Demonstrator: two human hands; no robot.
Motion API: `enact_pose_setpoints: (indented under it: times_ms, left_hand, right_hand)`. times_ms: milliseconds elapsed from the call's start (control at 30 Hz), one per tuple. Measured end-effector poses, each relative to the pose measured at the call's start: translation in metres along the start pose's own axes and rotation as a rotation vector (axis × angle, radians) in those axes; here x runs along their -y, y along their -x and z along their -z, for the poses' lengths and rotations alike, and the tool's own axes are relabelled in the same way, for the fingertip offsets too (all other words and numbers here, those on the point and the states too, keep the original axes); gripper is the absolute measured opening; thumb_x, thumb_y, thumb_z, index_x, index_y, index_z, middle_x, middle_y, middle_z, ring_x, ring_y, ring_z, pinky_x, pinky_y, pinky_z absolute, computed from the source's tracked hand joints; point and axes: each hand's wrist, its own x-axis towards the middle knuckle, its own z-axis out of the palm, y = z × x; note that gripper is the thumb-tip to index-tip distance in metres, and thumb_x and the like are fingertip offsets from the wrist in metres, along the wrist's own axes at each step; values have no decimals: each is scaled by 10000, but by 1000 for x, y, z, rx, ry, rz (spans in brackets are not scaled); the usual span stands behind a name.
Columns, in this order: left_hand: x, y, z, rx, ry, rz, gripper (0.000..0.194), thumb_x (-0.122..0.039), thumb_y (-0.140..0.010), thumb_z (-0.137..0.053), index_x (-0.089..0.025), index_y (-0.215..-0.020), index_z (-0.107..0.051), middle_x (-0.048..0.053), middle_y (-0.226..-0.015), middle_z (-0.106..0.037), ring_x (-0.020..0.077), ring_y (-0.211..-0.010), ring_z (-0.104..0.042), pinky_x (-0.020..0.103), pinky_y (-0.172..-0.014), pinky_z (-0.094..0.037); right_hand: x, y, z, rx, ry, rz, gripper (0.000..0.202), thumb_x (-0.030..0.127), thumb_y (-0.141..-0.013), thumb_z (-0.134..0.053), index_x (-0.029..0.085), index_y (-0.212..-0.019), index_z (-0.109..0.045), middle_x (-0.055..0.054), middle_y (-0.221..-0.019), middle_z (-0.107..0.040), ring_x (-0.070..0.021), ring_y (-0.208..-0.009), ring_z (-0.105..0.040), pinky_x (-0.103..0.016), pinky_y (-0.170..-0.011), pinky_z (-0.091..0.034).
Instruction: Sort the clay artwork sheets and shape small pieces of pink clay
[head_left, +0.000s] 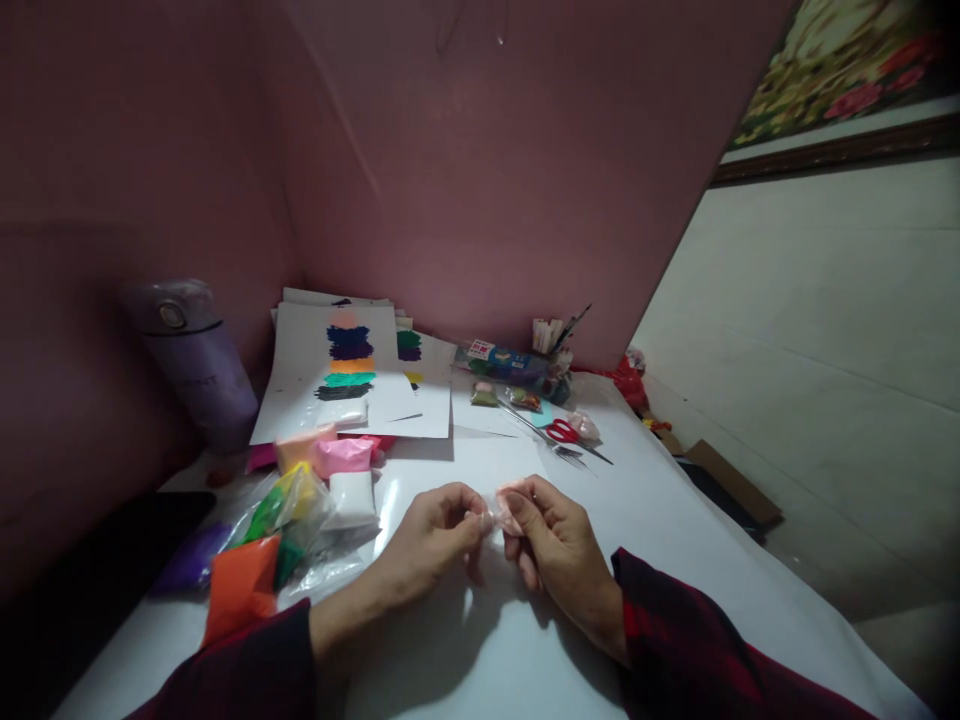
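Both hands meet above the white table [420, 640], pinching a small clear plastic bag [495, 512] between them. My left hand [442, 525] has its thumb and forefinger closed on the bag's left end. On the other side, my right hand [551, 525] grips the bag's right part, where pale pink stuff shows through the plastic. The fingers hide much of the bag, so I cannot see whether it is sealed. Left of my hands lie packets of coloured modelling clay: an orange packet [241, 585], a white packet [352, 498] and a pink packet [343, 456], among several others.
Sheets with painted colour bands [300, 350] lie at the back, beside a purple bottle [199, 360]. Red-handled scissors [562, 430], a fork [559, 452] and a crumpled clear bag [583, 425] are beyond my right hand. Brushes [574, 325] stand near a pink wall [480, 180].
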Motion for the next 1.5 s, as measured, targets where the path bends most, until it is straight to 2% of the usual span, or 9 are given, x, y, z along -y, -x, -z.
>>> enact_pose_setpoints:
  times_ms: [100,267,400,600,767,1000,1133,1233,1500]
  left_hand:
    - [1,-3,4,-44,191,60,317,-414,-725,-704,-138,-736,-550,-8,-552,-576,101,-448,-536,226,-470,-462]
    - [-3,-3,7,-99,396,73,272,-311,-694,-758,-118,-813,-606,51,-789,-652,94,-562,-565,211,-493,-486]
    - [-7,-3,10,-127,406,92,290,-311,-718,-741,-99,-887,-639,23,-723,-596,79,-546,-521,205,-486,-479]
    - [-13,-2,10,-141,461,87,314,-425,-789,-644,-112,-792,-608,8,-674,-522,72,-530,-463,179,-444,-383]
    - [-16,-1,8,-167,446,100,228,-278,-745,-684,-130,-644,-542,-7,-656,-536,47,-495,-401,168,-445,-320]
    - [-16,-4,7,-100,480,69,257,-298,-675,-767,-97,-745,-624,37,-730,-587,68,-576,-479,172,-465,-356]
    - [-12,-7,10,-155,498,45,312,-249,-628,-802,-99,-815,-601,62,-784,-628,69,-544,-503,165,-404,-342]
    - [-10,-8,14,-182,472,33,355,-293,-660,-778,-108,-889,-580,43,-762,-630,50,-447,-472,161,-338,-285]
    - [-7,-8,17,-283,409,93,365,-437,-711,-711,-133,-808,-533,-74,-528,-480,14,-312,-339,149,-322,-165]
  right_hand:
    - [1,-1,0,-31,-21,-23,308,463,-885,-494,161,-865,-545,63,-493,-523,-32,-281,-374,-134,-289,-241]
    - [-2,-2,1,-49,-66,-32,317,472,-870,-513,157,-865,-542,58,-492,-532,-28,-271,-371,-129,-279,-231]
    - [-3,-4,2,-70,-84,-43,319,477,-854,-534,159,-857,-546,57,-499,-535,-28,-267,-372,-131,-278,-232]
    - [0,-5,3,-85,-66,-28,317,476,-854,-534,160,-833,-543,60,-497,-518,-31,-275,-357,-142,-285,-226]
    - [3,-2,1,-98,-41,-17,313,465,-852,-542,154,-819,-554,58,-496,-511,-27,-283,-347,-147,-294,-215]
    - [3,-3,1,-108,-43,-13,337,488,-836,-551,151,-827,-570,53,-482,-513,-30,-277,-354,-147,-288,-217]
    - [4,-4,2,-141,-41,4,361,509,-838,-545,149,-828,-566,56,-481,-493,-28,-298,-327,-152,-300,-217]
    - [4,-4,5,-177,-20,10,396,540,-850,-513,150,-811,-567,47,-523,-484,-39,-347,-338,-164,-321,-240]
    - [2,-7,6,46,26,11,389,507,-858,-523,142,-730,-558,37,-589,-445,-68,-484,-373,-204,-442,-325]
